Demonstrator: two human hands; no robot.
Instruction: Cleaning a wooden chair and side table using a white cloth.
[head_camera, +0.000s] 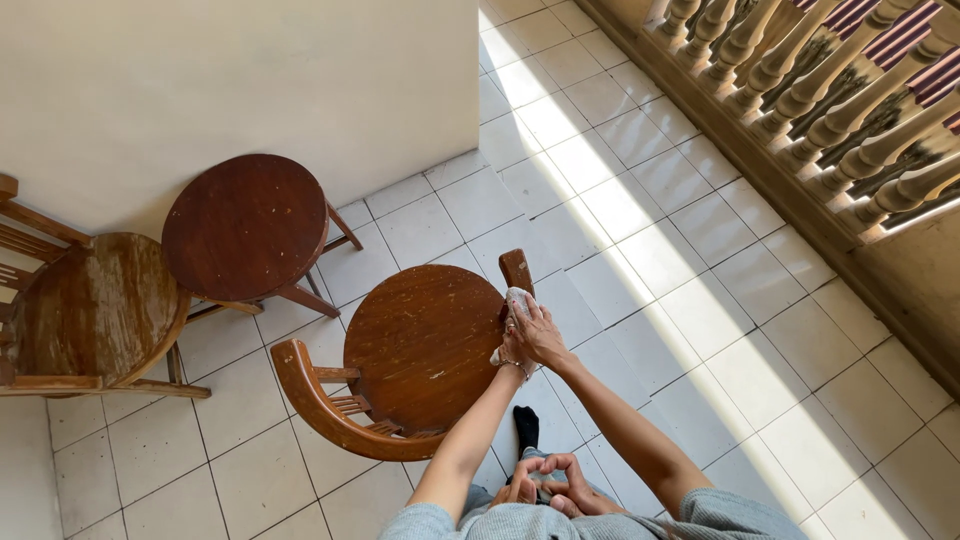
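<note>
1. Stretched both arms out to the edge of the round wooden chair (420, 345) in the middle.
2. Put the right hand (541, 337) on a pale cloth (518, 298), right at the far rim of the seat, beside the short wooden post there.
3. Bent the right fingers (522, 322) down over the cloth, holding it pressed to the wood.
4. Tucked the left hand (511, 352) under the right one, touching it, with a thin bracelet at the wrist.
5. Could not tell how far the left fingers were open, hidden as they were.
6. Left a bit of the cloth hanging out near the left wrist.
7. Saw many small pale scratches on the brown seat.
8. Saw the curved chair back (320, 400) on the near left side of the seat.
9. Saw a round dark table (245, 225) just behind the chair, near the wall (200, 80).
10. Saw another worn chair (95, 305) at the far left, next to the table.
11. Saw white floor tiles (700, 300) with bands of sun, and a railing (830, 90) of turned posts at the top right.
</note>
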